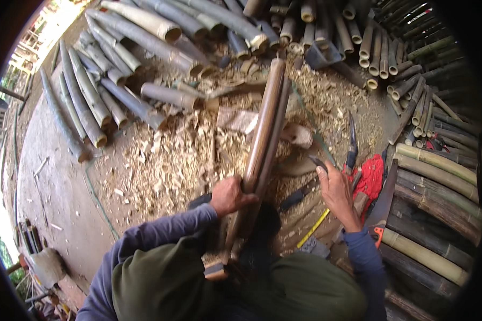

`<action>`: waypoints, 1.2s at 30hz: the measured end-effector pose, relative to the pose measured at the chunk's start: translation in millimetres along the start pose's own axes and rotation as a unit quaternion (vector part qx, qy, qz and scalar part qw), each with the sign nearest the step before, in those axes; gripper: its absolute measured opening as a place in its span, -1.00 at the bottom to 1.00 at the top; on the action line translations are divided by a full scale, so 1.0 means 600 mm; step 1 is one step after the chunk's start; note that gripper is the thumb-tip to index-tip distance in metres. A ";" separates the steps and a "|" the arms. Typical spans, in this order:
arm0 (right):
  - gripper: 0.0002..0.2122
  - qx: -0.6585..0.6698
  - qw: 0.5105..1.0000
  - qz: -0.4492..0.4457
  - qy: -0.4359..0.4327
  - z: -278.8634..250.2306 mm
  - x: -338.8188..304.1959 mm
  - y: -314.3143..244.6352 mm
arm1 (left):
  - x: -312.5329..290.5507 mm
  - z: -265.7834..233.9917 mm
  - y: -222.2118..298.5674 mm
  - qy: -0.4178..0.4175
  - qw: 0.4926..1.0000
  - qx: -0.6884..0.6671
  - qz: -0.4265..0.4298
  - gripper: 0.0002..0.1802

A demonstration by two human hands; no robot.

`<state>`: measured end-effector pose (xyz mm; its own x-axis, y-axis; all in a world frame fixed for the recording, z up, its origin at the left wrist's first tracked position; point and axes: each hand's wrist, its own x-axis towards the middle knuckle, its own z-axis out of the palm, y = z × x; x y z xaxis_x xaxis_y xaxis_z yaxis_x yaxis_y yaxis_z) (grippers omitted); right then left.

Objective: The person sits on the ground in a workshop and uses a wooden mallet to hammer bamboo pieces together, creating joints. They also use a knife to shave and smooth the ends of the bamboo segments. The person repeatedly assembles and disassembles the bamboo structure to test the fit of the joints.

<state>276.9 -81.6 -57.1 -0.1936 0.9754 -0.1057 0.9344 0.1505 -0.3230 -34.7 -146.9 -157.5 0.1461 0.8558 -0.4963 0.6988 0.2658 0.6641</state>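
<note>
A brown, polished-looking bamboo tube (265, 120) stands tilted in front of me, its lower end between my knees. My left hand (231, 198) is closed round its lower part, thumb across the front. To the right of the tube and apart from it, my right hand (336, 195) is closed on a small tool with a dark pointed tip (317, 162); its handle is hidden in the fingers. Beyond that hand lies a curved knife (352, 142) with a dark handle. A black-handled tool (296, 198) rests between the tube and my right hand.
Wood shavings (160, 160) cover the ground ahead. Cut bamboo poles (139, 40) lie at the far left, with more bamboo (428, 198) stacked at right. A red cloth (370, 179), a saw (383, 206) and a yellow measuring tape (313, 227) lie near my right arm.
</note>
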 end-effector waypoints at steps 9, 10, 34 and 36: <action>-0.33 0.425 0.885 0.183 0.051 0.253 0.020 -0.042 | 0.008 0.031 -0.013 0.033 0.998 0.029 0.050 -0.21; -0.38 0.406 0.891 0.202 0.014 0.266 0.020 -0.045 | 0.005 0.032 -0.015 0.032 0.998 0.029 0.049 -0.20; -0.64 0.552 0.800 0.228 0.054 0.217 0.046 -0.010 | 0.067 -0.016 0.057 0.068 0.995 0.041 0.053 -0.27; -0.67 0.577 0.777 0.243 0.072 0.204 0.008 -0.002 | 0.063 -0.020 0.074 0.068 0.994 0.061 0.056 -0.29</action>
<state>238.1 -96.8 -172.2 0.2112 0.8919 -0.3999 -0.0186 -0.4053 -0.9140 -6.5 -97.3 -139.8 0.1375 0.9310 -0.3382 0.7643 0.1175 0.6340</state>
